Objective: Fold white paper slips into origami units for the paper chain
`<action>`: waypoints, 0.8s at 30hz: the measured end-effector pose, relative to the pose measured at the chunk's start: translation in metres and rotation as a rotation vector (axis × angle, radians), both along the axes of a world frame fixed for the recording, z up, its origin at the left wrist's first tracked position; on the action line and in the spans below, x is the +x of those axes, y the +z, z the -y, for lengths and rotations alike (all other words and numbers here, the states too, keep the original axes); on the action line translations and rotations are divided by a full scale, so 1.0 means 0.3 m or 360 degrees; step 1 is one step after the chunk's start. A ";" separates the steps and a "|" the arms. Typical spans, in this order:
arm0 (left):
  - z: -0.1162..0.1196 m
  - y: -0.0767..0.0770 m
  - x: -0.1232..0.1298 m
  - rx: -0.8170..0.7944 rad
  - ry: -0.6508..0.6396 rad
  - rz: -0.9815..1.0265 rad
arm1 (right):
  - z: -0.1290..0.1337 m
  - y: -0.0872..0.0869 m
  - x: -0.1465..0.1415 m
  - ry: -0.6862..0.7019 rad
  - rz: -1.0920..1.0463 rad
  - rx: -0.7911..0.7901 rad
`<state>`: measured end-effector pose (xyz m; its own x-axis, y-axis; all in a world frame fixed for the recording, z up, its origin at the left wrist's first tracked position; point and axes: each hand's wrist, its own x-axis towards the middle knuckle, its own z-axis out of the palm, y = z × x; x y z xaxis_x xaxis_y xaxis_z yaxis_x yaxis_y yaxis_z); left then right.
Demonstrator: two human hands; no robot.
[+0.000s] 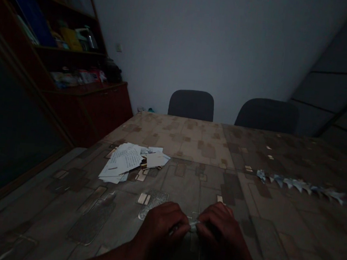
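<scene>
A small pale piece of paper (193,226) shows between my two hands near the table's front edge. My left hand (166,223) pinches one end of it with curled fingers. From the other side, my right hand (221,224) grips the opposite end. Most of the paper is hidden by the fingers, and the dim light hides its folds. Beyond my left hand lies a loose pile of printed paper pieces (124,162). To the right, a row of pointed folded paper pieces (300,185) stretches across the cloth.
A patterned cloth covers the table (186,184). Two dark chairs, one in the middle (191,104) and another at right (267,114), stand at its far side. A wooden cabinet (99,106) with filled shelves is at left. A pale wall (206,39) closes the back.
</scene>
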<state>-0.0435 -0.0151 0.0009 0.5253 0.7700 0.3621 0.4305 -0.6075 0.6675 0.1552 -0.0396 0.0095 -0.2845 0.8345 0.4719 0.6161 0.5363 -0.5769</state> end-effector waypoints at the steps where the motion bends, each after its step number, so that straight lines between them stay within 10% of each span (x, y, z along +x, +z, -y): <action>1: 0.001 -0.006 -0.001 0.0002 -0.0002 0.0011 | 0.001 0.000 -0.001 0.0003 -0.0010 -0.0003; 16: -0.003 0.036 0.025 -0.1297 0.0115 0.0524 | 0.000 -0.008 0.002 -0.0081 -0.0154 -0.0183; 24: -0.003 0.033 0.020 -0.1358 0.0047 0.0665 | 0.000 -0.010 0.013 -0.0132 -0.0183 -0.0210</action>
